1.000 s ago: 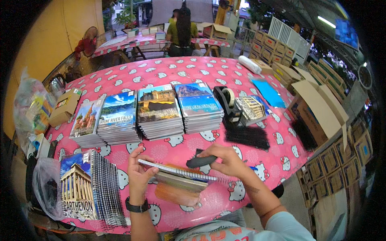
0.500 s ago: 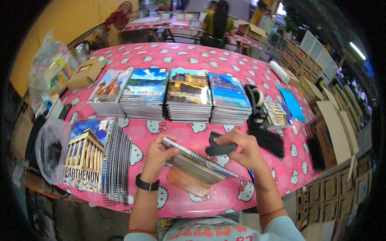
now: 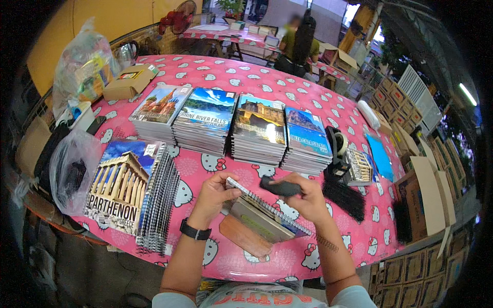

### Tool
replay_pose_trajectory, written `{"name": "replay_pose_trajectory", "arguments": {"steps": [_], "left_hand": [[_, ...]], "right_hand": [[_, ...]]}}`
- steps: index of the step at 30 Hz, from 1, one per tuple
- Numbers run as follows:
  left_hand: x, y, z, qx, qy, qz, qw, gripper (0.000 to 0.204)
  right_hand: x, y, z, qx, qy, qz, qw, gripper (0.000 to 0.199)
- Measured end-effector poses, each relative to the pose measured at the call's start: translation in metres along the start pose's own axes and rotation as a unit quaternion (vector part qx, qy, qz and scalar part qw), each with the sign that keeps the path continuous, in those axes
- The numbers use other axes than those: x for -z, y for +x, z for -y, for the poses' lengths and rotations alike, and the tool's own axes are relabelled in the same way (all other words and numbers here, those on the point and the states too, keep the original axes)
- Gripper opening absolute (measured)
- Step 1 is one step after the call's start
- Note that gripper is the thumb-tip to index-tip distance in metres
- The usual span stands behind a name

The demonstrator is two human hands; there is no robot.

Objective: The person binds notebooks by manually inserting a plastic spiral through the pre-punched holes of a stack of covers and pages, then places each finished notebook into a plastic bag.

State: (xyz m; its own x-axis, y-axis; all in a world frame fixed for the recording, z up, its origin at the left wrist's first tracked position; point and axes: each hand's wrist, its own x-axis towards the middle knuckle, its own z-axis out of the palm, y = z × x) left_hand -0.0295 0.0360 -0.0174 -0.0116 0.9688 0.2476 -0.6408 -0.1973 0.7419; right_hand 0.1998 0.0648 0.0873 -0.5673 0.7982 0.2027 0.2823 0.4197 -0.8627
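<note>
My left hand point(image 3: 218, 197) grips the upper left end of a spiral notebook point(image 3: 272, 209), thumb on its coil-bound edge. The notebook stands tilted, its spine facing up. In my right hand point(image 3: 304, 197) is a black pad point(image 3: 279, 187), pinched between the fingers just above the spine; its material cannot be made out. Below the notebook are a greyish-brown block point(image 3: 261, 220) and a reddish-brown wooden block point(image 3: 245, 236) on the pink tablecloth. A stack of spiral notebooks point(image 3: 119, 185) with a temple cover lies left of my left hand.
Beyond my hands stand several notebook stacks point(image 3: 259, 120) in a row. To the right are a tape dispenser point(image 3: 336, 146), black bristle-like strands point(image 3: 344, 200), a small notebook pile point(image 3: 359, 167) and an open carton point(image 3: 426, 197). Plastic bags point(image 3: 74, 169) line the left edge. A person point(image 3: 298, 49) sits at the far table.
The view has shifted, so the table appears turned. My right hand and the black pad have moved slightly left relative to the notebook, staying near its spine. My left hand keeps its grip.
</note>
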Motion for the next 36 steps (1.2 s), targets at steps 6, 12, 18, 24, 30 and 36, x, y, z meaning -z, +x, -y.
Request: {"name": "replay_pose_trajectory", "arguments": {"steps": [6,12,18,24,30,36], "left_hand": [[0.003,0.001,-0.001,-0.007,-0.028,-0.015,0.999,0.035],[0.006,0.006,0.001,0.005,-0.053,-0.036,0.998,0.033],[0.016,0.001,0.0,0.015,-0.046,-0.043,0.998,0.033],[0.007,0.007,0.002,0.007,-0.007,-0.033,0.999,0.025],[-0.091,-0.012,-0.046,-0.174,0.349,0.033,0.92,0.019],[-0.138,-0.022,-0.035,-0.2,0.35,0.054,0.913,0.017]], "right_hand": [[-0.007,0.025,-0.013,0.081,-0.139,0.031,0.986,0.036],[-0.01,0.038,-0.008,0.098,-0.293,0.031,0.951,0.038],[-0.027,0.025,-0.037,0.088,-0.217,0.04,0.971,0.04],[0.027,-0.022,-0.091,0.086,-0.369,0.036,0.925,0.05],[0.002,-0.048,0.047,0.173,-0.148,-0.107,0.968,0.038],[-0.001,-0.072,0.042,0.194,-0.109,-0.183,0.958,0.028]]}}
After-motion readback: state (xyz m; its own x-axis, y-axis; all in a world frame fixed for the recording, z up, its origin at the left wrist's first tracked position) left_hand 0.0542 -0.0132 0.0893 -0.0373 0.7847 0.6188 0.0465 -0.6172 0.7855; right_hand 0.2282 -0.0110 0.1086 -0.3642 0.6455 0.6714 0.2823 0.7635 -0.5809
